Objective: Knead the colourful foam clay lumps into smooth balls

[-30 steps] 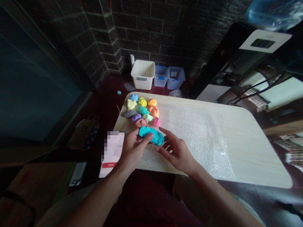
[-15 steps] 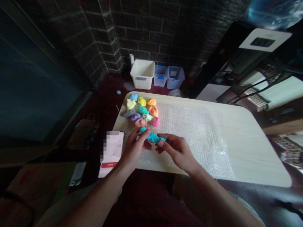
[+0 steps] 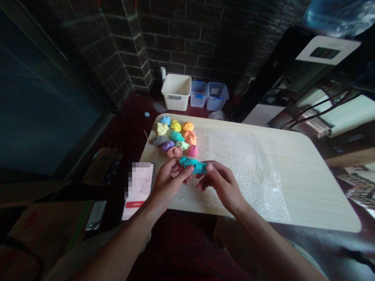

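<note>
Between my two hands, above the near edge of the table, is a stretched lump of turquoise modelling clay [image 3: 193,165]. My left hand [image 3: 172,173] pinches its left part, thumb on top and fingers underneath. The right end sits between the thumb and fingers of my right hand [image 3: 221,177]. Just beyond lie several coloured clay lumps, among them a brownish-pink one [image 3: 174,152], a magenta one [image 3: 192,151], a purple one [image 3: 167,146] and a teal one [image 3: 177,136].
Bubble wrap [image 3: 240,171] covers the middle of the pale wooden table [image 3: 316,187]. A phone [image 3: 138,191] with a lit screen is at the table's left edge. Behind the table stand a white bin [image 3: 176,91] and two bluish clear boxes [image 3: 217,95]. A paper bag [image 3: 102,166] is at left.
The turquoise clay has turned in my hands and now looks thicker and straighter. Both hands have shifted slightly to the right, and my left thumb lies further along the clay.
</note>
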Available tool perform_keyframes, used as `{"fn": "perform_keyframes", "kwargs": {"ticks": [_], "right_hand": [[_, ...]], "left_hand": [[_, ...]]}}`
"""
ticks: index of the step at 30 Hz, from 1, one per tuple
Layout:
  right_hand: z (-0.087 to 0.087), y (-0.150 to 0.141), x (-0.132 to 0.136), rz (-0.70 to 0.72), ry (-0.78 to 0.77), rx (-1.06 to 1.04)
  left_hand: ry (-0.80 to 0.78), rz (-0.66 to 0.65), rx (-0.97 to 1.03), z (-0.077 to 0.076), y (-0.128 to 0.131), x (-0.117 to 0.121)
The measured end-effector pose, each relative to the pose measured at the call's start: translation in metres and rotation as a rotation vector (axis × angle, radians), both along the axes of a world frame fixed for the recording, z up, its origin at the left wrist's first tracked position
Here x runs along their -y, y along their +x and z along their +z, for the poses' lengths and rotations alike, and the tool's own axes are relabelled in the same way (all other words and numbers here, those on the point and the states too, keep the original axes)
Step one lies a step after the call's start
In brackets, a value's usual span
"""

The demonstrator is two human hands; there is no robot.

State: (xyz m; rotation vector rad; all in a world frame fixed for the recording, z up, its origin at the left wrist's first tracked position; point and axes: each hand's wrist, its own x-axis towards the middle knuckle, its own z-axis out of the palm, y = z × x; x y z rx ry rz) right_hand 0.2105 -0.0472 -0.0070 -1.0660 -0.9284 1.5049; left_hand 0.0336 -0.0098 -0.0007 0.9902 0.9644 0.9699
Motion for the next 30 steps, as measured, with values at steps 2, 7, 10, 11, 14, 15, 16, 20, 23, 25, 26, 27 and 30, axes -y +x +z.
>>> {"fn": "perform_keyframes", "kwargs": {"ticks": [2, 7, 10, 11, 14, 15, 16, 20, 23, 25, 26, 27, 30], "right_hand": [[0.0015, 0.0, -0.0001, -0.012, 0.024, 0.004], [0.0047, -0.0002, 0.0008, 0.024, 0.07, 0.091], [0.0059, -0.0004, 0.002, 0.043, 0.086, 0.12], [0.006, -0.0005, 0.0023, 0.041, 0.09, 0.128], [0.0062, -0.0009, 0.0027, 0.028, 0.101, 0.148], [0.0062, -0.001, 0.0027, 0.026, 0.103, 0.15], [0.0061, -0.0012, 0.0027, 0.026, 0.102, 0.151], [0.0056, -0.0018, 0.0028, 0.03, 0.091, 0.156], [0.0051, -0.0018, 0.0023, 0.017, 0.093, 0.166], [0.0048, -0.0011, 0.0016, -0.004, 0.094, 0.174], [0.0046, -0.0006, 0.0012, -0.017, 0.095, 0.176], [0.0043, 0.0001, 0.0008, -0.035, 0.1, 0.178], [0.0031, 0.0027, 0.0005, -0.094, 0.144, 0.216]], "left_hand": [[0.001, -0.01, 0.008, -0.0002, -0.0005, -0.0001], [0.116, -0.007, -0.002, -0.0029, -0.003, 0.0007], [0.147, -0.045, -0.065, -0.0034, -0.0042, 0.0019], [0.147, -0.058, -0.091, -0.0032, -0.0046, 0.0023], [0.176, -0.05, -0.158, -0.0024, -0.0056, 0.0035], [0.195, -0.036, -0.181, -0.0023, -0.0061, 0.0037], [0.216, -0.021, -0.205, -0.0022, -0.0066, 0.0037], [0.254, -0.002, -0.26, -0.0021, -0.0086, 0.0028], [0.263, -0.049, -0.238, -0.0024, -0.0087, 0.0028], [0.281, -0.08, -0.219, -0.0033, -0.0076, 0.0038], [0.287, -0.084, -0.205, -0.004, -0.0067, 0.0046], [0.286, -0.077, -0.188, -0.0046, -0.0057, 0.0053], [0.257, -0.016, -0.159, -0.0058, -0.003, 0.0065]]}}
